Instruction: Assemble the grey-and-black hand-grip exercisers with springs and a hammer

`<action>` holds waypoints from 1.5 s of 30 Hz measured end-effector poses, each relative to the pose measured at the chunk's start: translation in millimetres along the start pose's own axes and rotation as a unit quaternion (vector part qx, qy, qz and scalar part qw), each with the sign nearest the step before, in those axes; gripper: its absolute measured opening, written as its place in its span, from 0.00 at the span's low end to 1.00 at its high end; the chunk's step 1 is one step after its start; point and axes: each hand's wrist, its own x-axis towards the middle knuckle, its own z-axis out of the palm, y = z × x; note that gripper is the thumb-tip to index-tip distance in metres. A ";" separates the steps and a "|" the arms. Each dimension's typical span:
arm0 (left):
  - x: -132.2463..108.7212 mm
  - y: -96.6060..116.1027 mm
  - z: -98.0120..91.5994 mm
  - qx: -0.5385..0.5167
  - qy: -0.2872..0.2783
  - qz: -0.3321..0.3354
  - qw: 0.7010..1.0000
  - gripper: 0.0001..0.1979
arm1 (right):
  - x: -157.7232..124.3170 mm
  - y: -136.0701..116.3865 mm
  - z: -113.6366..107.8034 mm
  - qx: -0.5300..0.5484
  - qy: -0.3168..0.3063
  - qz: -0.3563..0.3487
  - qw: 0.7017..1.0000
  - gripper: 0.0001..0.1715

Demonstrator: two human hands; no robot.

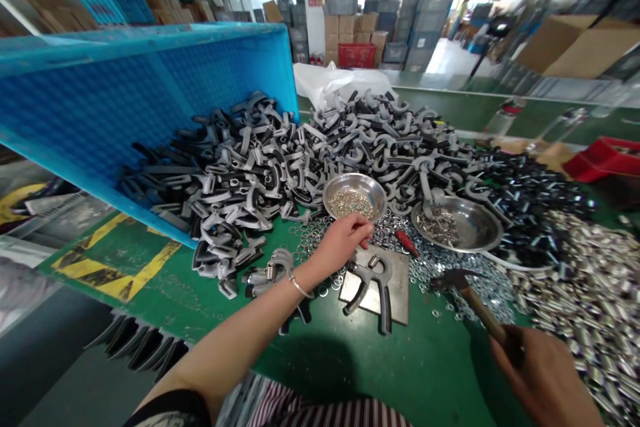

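My left hand (346, 240) hovers at the near rim of a steel bowl (331, 188) of small brass-coloured pieces. Its fingers are curled together, and whatever they may hold is hidden. Just below it, a grey and black spring hand grip (371, 283) lies on a flat metal plate (399, 303), handles toward me. My right hand (545, 373) is wrapped round the wooden handle of a hammer (475, 303), whose head points left above loose washers. More hand grips (267, 277) lie beside my left forearm.
A blue crate (240, 60) on its side spills grey handle parts (265, 173). A second steel bowl (483, 230) holds small metal pieces. A red-handled tool (407, 243) lies among washers (430, 273). Metal cylinders (590, 293) and black parts (535, 193) are heaped at right.
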 end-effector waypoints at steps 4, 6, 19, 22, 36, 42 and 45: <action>-36.8 -13.7 -3.1 -0.075 0.032 -0.039 0.996 0.06 | 3.5 -22.4 -19.8 0.113 -0.070 0.045 0.990 0.21; -47.9 -19.1 -3.4 -0.098 0.031 -0.069 0.992 0.07 | 6.2 -49.3 -28.7 0.185 -0.150 0.023 0.971 0.23; -62.0 -17.0 -11.9 -0.119 0.013 -0.147 0.982 0.10 | 52.8 -132.7 -21.5 0.252 -0.258 -0.036 0.932 0.23; -51.8 -18.5 -2.7 -0.042 0.002 -0.119 0.992 0.08 | 50.3 -128.1 -18.3 0.254 -0.216 -0.010 0.943 0.23; 10.9 -55.2 55.4 0.353 -0.074 0.005 0.933 0.10 | 46.7 -99.2 1.9 0.435 -0.224 0.187 0.852 0.27; 6.9 -54.7 57.6 0.400 -0.077 0.039 0.912 0.10 | 39.6 -89.7 23.7 0.446 -0.216 0.137 0.858 0.26; 2.2 -53.1 61.2 0.429 -0.082 0.062 0.898 0.11 | 39.7 -91.3 21.6 0.454 -0.224 0.152 0.849 0.27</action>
